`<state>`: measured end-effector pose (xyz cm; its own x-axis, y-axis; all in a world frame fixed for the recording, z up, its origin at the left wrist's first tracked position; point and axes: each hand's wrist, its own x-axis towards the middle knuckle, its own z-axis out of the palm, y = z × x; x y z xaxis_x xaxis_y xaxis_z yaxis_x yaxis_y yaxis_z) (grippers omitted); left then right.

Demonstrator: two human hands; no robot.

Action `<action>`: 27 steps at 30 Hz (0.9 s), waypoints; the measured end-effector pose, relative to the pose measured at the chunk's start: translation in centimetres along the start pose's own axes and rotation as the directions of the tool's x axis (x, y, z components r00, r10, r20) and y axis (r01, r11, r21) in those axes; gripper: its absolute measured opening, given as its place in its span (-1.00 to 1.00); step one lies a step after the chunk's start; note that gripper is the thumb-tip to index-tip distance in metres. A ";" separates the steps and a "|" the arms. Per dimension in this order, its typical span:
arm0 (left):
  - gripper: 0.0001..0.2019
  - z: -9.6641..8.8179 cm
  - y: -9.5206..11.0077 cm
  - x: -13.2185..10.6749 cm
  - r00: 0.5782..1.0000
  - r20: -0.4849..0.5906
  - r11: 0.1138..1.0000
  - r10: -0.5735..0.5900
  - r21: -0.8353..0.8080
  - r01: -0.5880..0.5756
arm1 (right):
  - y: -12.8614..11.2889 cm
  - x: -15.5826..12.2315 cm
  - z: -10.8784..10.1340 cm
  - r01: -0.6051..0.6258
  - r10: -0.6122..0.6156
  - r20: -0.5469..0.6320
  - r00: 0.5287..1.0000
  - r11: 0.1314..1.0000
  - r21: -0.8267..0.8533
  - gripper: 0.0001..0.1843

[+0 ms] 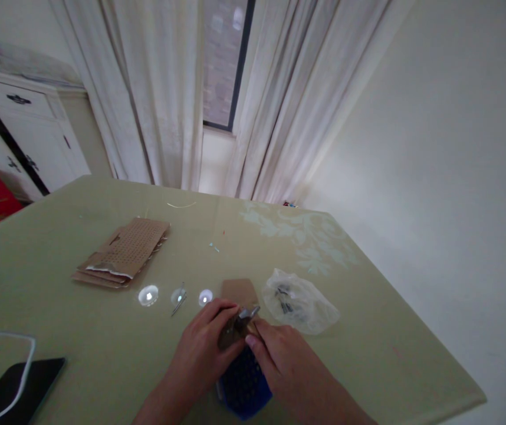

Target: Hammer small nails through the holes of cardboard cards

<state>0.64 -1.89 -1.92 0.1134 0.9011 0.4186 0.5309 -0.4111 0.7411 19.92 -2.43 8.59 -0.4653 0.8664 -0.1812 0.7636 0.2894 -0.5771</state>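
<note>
My left hand is closed around a small dark brown piece with a shiny metal end; its kind is not clear. My right hand meets it from the other side, thumb and fingers pinching a small tan piece at the metal end. Fingers hide much of both pieces. Directly below the hands lies a blue tray-like object with a dark gridded face, partly covered by them. Just beyond the fingers a flat brown cardboard piece rests on the table.
A clear plastic bag with small dark parts lies right of the hands. To the left are stacked perforated cardboard sheets, a thin metal tool and a dark tablet-like device under a white cable. The glossy table reflects lights.
</note>
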 end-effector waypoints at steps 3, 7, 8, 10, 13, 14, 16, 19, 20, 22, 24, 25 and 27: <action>-0.65 0.0 0.0 0.0 1.000 0.005 1.000 -0.002 -0.010 0.002 | 0.0 0.1 0.0 -0.001 0.002 -0.027 1.000 1.000 0.030 -0.64; -0.65 0.0 -0.2 0.0 1.000 0.008 1.000 -0.005 -0.026 0.006 | 0.3 0.0 -0.5 0.011 -0.009 -0.017 1.000 0.997 0.076 -0.74; -0.65 0.1 -0.2 0.0 1.000 0.011 1.000 -0.008 -0.029 0.009 | 0.6 0.1 -0.7 -0.002 0.002 -0.001 1.000 0.991 0.133 -0.73; -0.64 0.2 -0.2 -0.1 1.000 0.009 0.999 -0.019 -0.035 0.019 | 1.8 0.6 -1.3 -0.056 0.049 0.031 0.998 0.938 0.342 -0.64; -0.64 0.3 -0.2 -0.2 0.999 -0.024 0.997 -0.037 -0.061 0.036 | 4.7 2.6 -1.8 -0.083 0.109 0.007 0.994 0.709 0.700 -0.50; -0.66 0.1 -0.2 -0.1 0.998 -0.040 0.996 -0.044 -0.076 0.041 | 5.8 3.5 -1.7 -0.058 0.111 -0.015 0.994 0.626 0.778 -0.47; -0.72 -0.4 -0.7 0.3 0.993 -0.093 0.993 -0.070 -0.098 0.061 | 8.1 5.3 -1.1 0.008 0.107 -0.066 0.992 0.474 0.881 -0.44; -0.68 -1.7 -2.7 0.8 0.964 -0.199 0.984 -0.175 -0.010 0.176 | 10.8 7.3 0.8 0.024 0.133 -0.084 0.988 0.398 0.917 -0.39; -0.66 -2.2 -3.5 0.9 0.951 -0.216 0.968 -0.221 0.071 0.241 | 11.4 7.7 1.5 0.019 0.141 -0.078 0.987 0.380 0.925 -0.38; -0.68 -3.0 -5.3 0.8 0.933 -0.219 0.896 -0.287 0.283 0.342 | 12.1 8.0 2.7 0.004 0.150 -0.059 0.987 0.341 0.940 -0.38; -0.71 -3.5 -6.8 0.4 0.930 -0.180 0.810 -0.321 0.456 0.368 | 12.4 8.0 3.5 -0.010 0.151 -0.038 0.988 0.305 0.952 -0.39; -0.72 -3.6 -7.3 0.2 0.930 -0.157 0.782 -0.333 0.506 0.365 | 12.5 7.9 3.8 -0.015 0.150 -0.029 0.988 0.289 0.957 -0.39; -0.75 -3.7 -8.0 -0.1 0.924 -0.120 0.755 -0.362 0.544 0.366 | 12.6 7.9 4.1 -0.021 0.147 -0.018 0.989 0.259 0.966 -0.39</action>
<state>-6.67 0.78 -5.93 -0.1884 0.9651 0.1820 0.8994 0.0951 0.4267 24.02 6.40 -3.34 -0.3396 0.9069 -0.2495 -0.2249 -0.3358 -0.9147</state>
